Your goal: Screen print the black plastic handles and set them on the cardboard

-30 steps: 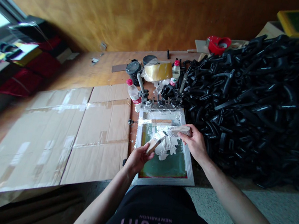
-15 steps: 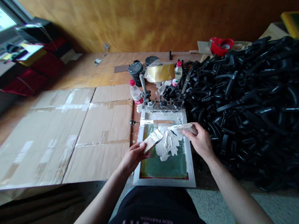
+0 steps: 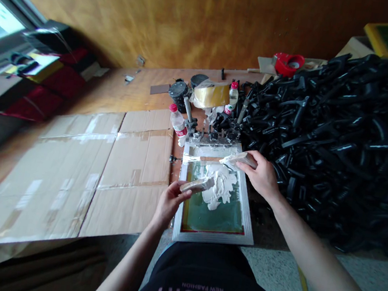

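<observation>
My left hand is closed on a small wooden squeegee, its far end smeared white. My right hand grips a second wooden squeegee near the upper right of a screen-printing frame, with thick white on its end too. Between the two tools, a lumpy patch of white ink lies on the frame's green mesh. A flat strip, partly coated white, crosses the upper part of the frame. Whether either squeegee touches the mesh I cannot tell.
Flattened cardboard covers the bench on the left. Black plastic parts are heaped at the right. Behind the frame stand metal clamps, a red-capped bottle, another bottle and a tape roll. A red tape dispenser sits farther back.
The left squeegee has turned from its broad face to a narrow edge and dropped slightly. The right one has shifted a little to the left and up. The white ink looks the same.
</observation>
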Available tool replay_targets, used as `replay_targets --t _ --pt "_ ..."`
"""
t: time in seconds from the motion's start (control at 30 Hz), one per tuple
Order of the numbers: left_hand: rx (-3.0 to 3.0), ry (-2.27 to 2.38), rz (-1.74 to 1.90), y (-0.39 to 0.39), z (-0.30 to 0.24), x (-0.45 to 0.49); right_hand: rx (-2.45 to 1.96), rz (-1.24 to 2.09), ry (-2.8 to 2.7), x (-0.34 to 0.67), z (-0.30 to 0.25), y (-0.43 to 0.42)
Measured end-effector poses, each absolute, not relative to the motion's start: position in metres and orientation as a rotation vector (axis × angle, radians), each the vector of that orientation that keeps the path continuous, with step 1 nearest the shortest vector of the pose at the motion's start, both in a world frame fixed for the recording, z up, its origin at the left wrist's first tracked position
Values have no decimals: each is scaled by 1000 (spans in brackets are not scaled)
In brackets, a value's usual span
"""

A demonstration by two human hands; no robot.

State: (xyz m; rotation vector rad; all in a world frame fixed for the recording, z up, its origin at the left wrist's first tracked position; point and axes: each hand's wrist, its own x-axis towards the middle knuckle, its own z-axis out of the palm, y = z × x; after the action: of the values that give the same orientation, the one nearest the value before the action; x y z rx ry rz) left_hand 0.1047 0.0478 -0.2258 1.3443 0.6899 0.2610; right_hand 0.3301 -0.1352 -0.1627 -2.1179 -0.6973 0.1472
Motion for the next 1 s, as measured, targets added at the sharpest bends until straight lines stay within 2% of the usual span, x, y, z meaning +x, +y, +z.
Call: replay_targets --t 0.17,0.3,0.53,0.67,0.8,1.0 --pt "1769 681 411 46 -227 98 -2148 -35 -897 347 -154 -116" --pt "2140 566 625 44 -218 94 -2206 -113 -1071 364 -166 -94" --pt "2386 276 946 40 -205 93 -2355 48 -1211 380 -191 -63" --pt "2357 296 930 41 -205 91 -2403 73 -1253 380 -191 -57" --pt "2181 460 760 41 -208 90 -2492 -10 -1303 374 -189 -60" --pt "1532 701 476 41 -204 100 -2576 -194 -1275 368 -182 -69"
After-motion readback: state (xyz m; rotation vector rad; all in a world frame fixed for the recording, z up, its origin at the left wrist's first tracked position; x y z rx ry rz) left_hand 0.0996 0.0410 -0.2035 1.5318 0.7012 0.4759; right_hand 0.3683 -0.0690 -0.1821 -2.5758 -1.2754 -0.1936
